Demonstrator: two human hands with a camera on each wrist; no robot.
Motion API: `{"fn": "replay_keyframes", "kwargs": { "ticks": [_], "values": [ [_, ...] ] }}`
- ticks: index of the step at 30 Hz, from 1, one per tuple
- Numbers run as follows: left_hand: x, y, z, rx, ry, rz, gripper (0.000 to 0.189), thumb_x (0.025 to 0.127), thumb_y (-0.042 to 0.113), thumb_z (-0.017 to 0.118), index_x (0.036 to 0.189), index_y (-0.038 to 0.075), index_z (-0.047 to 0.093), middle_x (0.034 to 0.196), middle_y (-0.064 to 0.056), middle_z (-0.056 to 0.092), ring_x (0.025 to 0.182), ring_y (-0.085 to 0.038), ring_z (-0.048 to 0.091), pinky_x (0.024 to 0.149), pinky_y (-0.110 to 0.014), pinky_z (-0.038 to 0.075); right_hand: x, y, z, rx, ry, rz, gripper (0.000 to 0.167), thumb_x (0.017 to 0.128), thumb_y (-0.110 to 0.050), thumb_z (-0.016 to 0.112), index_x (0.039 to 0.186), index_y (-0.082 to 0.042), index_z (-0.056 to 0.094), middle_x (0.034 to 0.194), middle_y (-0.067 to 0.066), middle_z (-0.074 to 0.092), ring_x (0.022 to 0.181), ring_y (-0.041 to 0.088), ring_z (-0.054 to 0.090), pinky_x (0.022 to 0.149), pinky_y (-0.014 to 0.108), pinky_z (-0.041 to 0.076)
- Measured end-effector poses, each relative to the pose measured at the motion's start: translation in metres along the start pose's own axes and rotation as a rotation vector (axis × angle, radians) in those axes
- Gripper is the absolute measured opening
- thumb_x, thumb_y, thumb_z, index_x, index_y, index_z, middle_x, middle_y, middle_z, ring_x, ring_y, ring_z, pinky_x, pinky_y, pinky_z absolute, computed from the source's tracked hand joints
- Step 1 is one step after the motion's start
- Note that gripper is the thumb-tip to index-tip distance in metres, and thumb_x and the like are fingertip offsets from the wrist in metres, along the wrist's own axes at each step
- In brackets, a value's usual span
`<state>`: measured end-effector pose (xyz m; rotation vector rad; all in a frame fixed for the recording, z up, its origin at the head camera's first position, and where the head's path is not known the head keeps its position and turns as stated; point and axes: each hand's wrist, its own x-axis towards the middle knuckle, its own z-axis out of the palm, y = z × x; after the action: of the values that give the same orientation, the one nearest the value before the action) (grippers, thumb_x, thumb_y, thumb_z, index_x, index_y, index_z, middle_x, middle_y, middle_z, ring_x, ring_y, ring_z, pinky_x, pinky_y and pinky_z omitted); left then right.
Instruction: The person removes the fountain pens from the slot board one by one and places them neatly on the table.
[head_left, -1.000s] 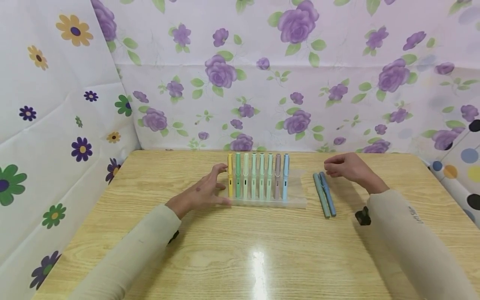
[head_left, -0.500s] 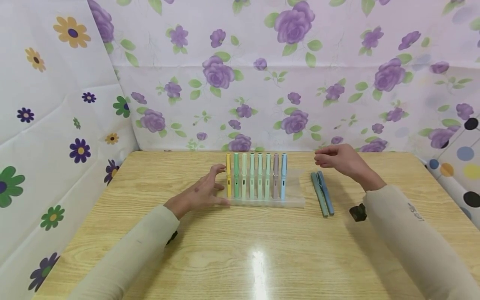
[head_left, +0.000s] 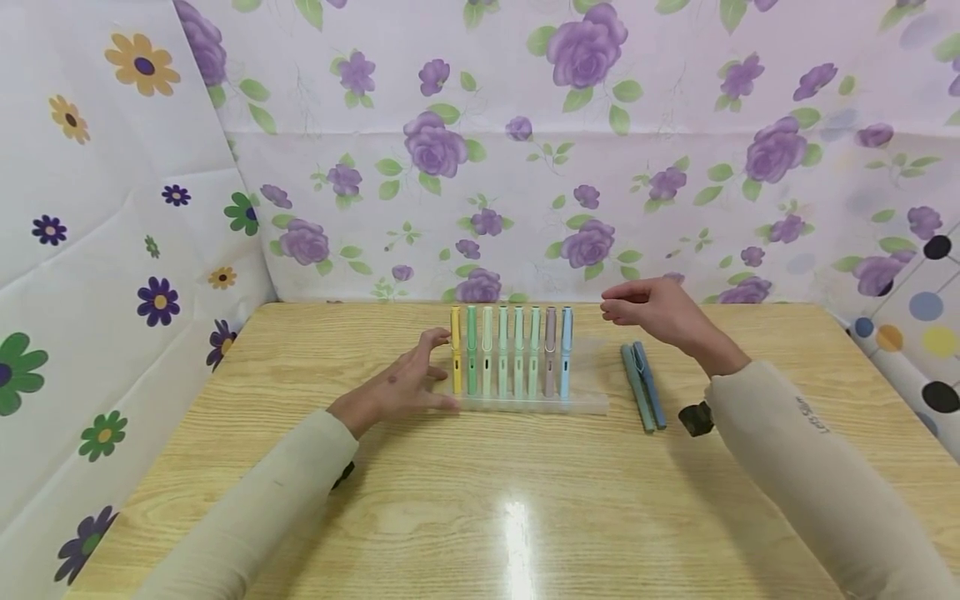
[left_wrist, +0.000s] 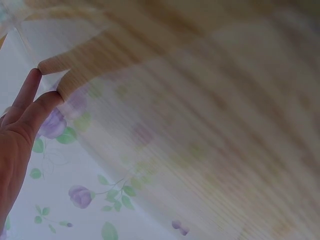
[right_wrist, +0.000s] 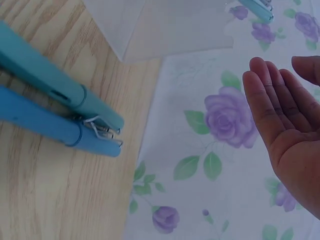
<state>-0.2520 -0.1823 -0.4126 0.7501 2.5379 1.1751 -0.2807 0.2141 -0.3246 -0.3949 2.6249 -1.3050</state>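
Several capped pens, from a yellow pen at the left to a light blue pen at the right, stand in a row on a clear plastic pen stand. My left hand touches the stand's left end, thumb by its front ledge; its fingertips meet the clear plastic in the left wrist view. Beyond the stand's right end, my right hand hovers with nothing in it, fingers fairly straight and thumb apart. A teal pen and a darker blue pen lie side by side on the table.
The wooden table reaches back to a white cloth with purple flowers. Another flowered cloth hangs along the left side, and a dotted cloth on the right. A black wrist device sits under my right sleeve.
My right hand has moved left and slightly away from me, from beside the two lying pens toward the stand's right end. My left hand has stayed at the stand.
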Motion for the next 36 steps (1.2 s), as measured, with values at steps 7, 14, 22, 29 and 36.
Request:
{"fn": "replay_keyframes", "kwargs": {
  "ticks": [7, 14, 22, 29, 36],
  "values": [
    [0.000, -0.001, 0.000, -0.010, -0.002, -0.001, 0.099, 0.086, 0.021, 0.082, 0.151, 0.020, 0.008, 0.161, -0.017, 0.014, 0.125, -0.040, 0.055, 0.098, -0.054, 0.048, 0.004, -0.006, 0.010, 0.007, -0.004, -0.029, 0.046, 0.101, -0.032, 0.062, 0.133, 0.000, 0.060, 0.121, 0.018, 0.068, 0.109, 0.028, 0.067, 0.098, 0.045, 0.050],
    [0.000, -0.001, 0.000, -0.007, 0.000, 0.002, 0.099, 0.085, 0.022, 0.082, 0.151, 0.020, 0.008, 0.161, -0.018, 0.014, 0.124, -0.041, 0.056, 0.097, -0.054, 0.048, 0.009, -0.010, 0.019, -0.026, 0.003, -0.043, 0.043, 0.099, -0.030, 0.066, 0.132, -0.002, 0.063, 0.122, 0.016, 0.067, 0.109, 0.031, 0.066, 0.093, 0.048, 0.051],
    [0.000, 0.000, 0.000, 0.000, 0.002, 0.009, 0.099, 0.085, 0.019, 0.082, 0.151, 0.018, 0.008, 0.161, -0.018, 0.015, 0.123, -0.041, 0.056, 0.097, -0.054, 0.048, 0.013, -0.014, 0.028, -0.027, -0.006, -0.063, 0.044, 0.098, -0.030, 0.067, 0.132, -0.002, 0.063, 0.123, 0.016, 0.067, 0.112, 0.031, 0.063, 0.096, 0.050, 0.049],
    [-0.001, 0.001, -0.001, -0.007, 0.000, 0.014, 0.098, 0.086, 0.018, 0.082, 0.151, 0.018, 0.008, 0.161, -0.019, 0.014, 0.124, -0.042, 0.056, 0.096, -0.053, 0.049, 0.018, -0.013, 0.036, -0.038, -0.014, -0.067, 0.047, 0.099, -0.027, 0.066, 0.138, -0.003, 0.058, 0.127, 0.017, 0.064, 0.115, 0.031, 0.062, 0.095, 0.049, 0.049],
    [0.000, 0.000, 0.000, -0.008, -0.006, 0.011, 0.097, 0.086, 0.019, 0.082, 0.150, 0.019, 0.009, 0.161, -0.018, 0.014, 0.124, -0.041, 0.056, 0.098, -0.054, 0.048, 0.019, -0.012, 0.040, -0.032, -0.001, -0.070, 0.038, 0.099, -0.022, 0.065, 0.132, -0.003, 0.063, 0.122, 0.016, 0.066, 0.106, 0.031, 0.065, 0.090, 0.050, 0.052]
  ]
}}
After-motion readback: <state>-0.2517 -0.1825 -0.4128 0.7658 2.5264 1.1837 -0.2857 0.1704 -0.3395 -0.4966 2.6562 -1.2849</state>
